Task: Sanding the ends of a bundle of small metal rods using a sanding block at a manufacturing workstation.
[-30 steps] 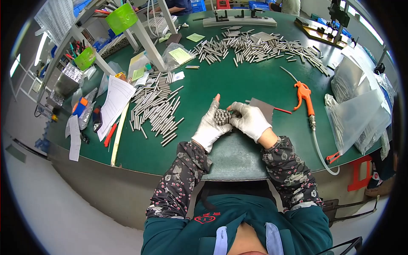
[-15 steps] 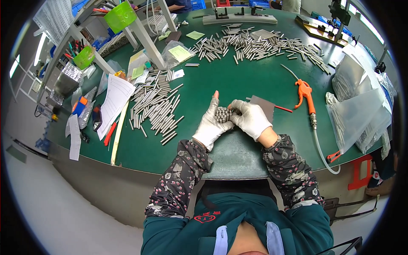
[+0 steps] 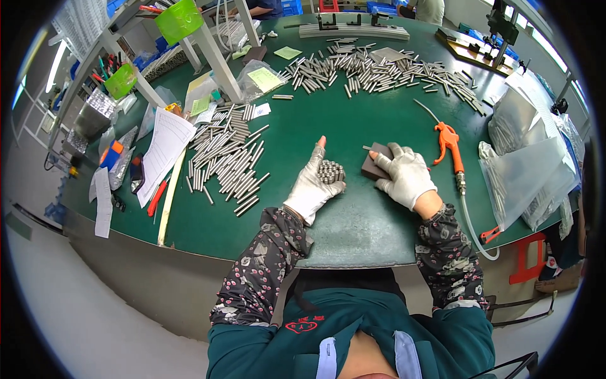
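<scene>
- From the head view, I see a green table (image 3: pixel 303 120) with its edge bending round the person.
- Loose steel pins (image 3: pixel 228 155) lie heaped on the left side, beside a white sheet (image 3: pixel 165 151), a red-handled tool (image 3: pixel 157 198) and a pale yellow strip (image 3: pixel 172 197).
- A wide spread of more pins (image 3: pixel 379 74) covers the far part, in front of a metal rail (image 3: pixel 353 31).
- To the right are an orange air gun (image 3: pixel 447 140) with its hose and some clear plastic bags (image 3: pixel 524 170).
- 2 green bins hang on the rack (image 3: pixel 216 66) at left; a red stool (image 3: pixel 530 258) stands beyond the right edge, and a co-worker's dark sleeve (image 3: pixel 266 7) shows at the back.
- The gloved left hand (image 3: pixel 308 191) is cupped round a tight pin bundle (image 3: pixel 331 172), ends up, thumb raised clear of it.
- The gloved right hand (image 3: pixel 407 177) has its fingers over a dark block (image 3: pixel 371 169); I cannot tell whether it clasps the block or just rests there.
- 1 second ago the right fingers were at the bundle; now they are apart from it. The left hand has hardly moved.
</scene>
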Action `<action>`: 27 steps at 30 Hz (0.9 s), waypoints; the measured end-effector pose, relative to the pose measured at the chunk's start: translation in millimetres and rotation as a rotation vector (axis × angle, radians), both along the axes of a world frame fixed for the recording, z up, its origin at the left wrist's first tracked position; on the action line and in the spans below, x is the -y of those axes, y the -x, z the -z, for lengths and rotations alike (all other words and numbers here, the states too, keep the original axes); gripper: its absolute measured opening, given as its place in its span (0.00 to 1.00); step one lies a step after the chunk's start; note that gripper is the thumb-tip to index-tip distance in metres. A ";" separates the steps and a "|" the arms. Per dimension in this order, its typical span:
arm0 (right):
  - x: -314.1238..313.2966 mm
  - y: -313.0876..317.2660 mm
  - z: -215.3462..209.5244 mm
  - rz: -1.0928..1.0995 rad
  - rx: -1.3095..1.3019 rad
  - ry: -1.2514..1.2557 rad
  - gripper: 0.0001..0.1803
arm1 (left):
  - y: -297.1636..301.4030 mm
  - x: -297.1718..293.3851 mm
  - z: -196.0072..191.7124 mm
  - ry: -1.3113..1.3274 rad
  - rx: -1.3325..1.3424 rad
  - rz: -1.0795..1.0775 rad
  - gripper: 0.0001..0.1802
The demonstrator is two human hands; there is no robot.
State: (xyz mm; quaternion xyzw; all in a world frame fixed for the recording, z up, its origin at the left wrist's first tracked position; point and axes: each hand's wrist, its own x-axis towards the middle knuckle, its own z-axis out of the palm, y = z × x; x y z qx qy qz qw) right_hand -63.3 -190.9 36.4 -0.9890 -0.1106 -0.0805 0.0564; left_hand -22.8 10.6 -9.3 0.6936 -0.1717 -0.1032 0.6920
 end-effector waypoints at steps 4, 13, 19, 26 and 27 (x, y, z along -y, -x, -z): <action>-23.3 3.1 -24.4 -0.293 0.263 -0.291 0.22 | 1.5 2.1 -9.5 0.077 -0.103 0.012 0.53; -36.2 -6.3 -27.7 -0.475 0.355 -0.235 0.19 | -10.6 11.2 -13.2 0.874 -0.809 0.017 0.49; -27.4 -16.1 -28.3 -0.223 0.422 -0.186 0.18 | -5.3 -1.8 0.6 0.129 -0.031 0.119 0.47; -26.1 -14.1 -31.2 -0.145 0.423 -0.169 0.18 | 2.3 0.1 -1.0 0.136 -0.143 0.093 0.55; -32.7 -9.8 -31.3 -0.318 0.436 -0.231 0.18 | -1.7 1.8 -0.4 0.135 -0.141 0.089 0.55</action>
